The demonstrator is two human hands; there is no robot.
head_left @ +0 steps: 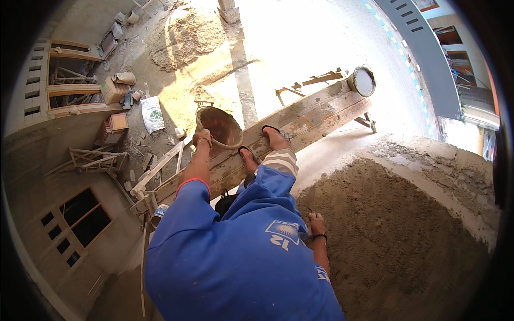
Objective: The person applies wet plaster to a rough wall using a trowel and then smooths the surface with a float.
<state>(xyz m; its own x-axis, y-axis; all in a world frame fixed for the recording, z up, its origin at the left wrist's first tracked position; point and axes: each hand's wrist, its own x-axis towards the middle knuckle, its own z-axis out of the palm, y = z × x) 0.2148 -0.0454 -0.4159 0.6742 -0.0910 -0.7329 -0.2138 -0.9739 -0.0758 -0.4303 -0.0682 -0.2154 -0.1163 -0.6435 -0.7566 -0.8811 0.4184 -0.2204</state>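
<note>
My left hand [202, 139] is closed on the rim of a dark bucket [231, 126], tilted over the planks at my feet; only a little of what is inside shows. My right hand [317, 222], with a dark band at its wrist, is down beside my blue shirt, in front of a surface of rough brown mortar [396, 235]. Its fingers look curled, and a greyish thing by them is mostly hidden by the shirt. My sandalled feet stand on a platform of wooden planks [316, 115].
A second bucket [364, 81] with pale contents stands at the platform's far end. A sand heap [187, 37], a white sack [153, 114] and wooden trestles [96, 159] are on the ground beyond. Near the platform's left end is a small can [159, 212].
</note>
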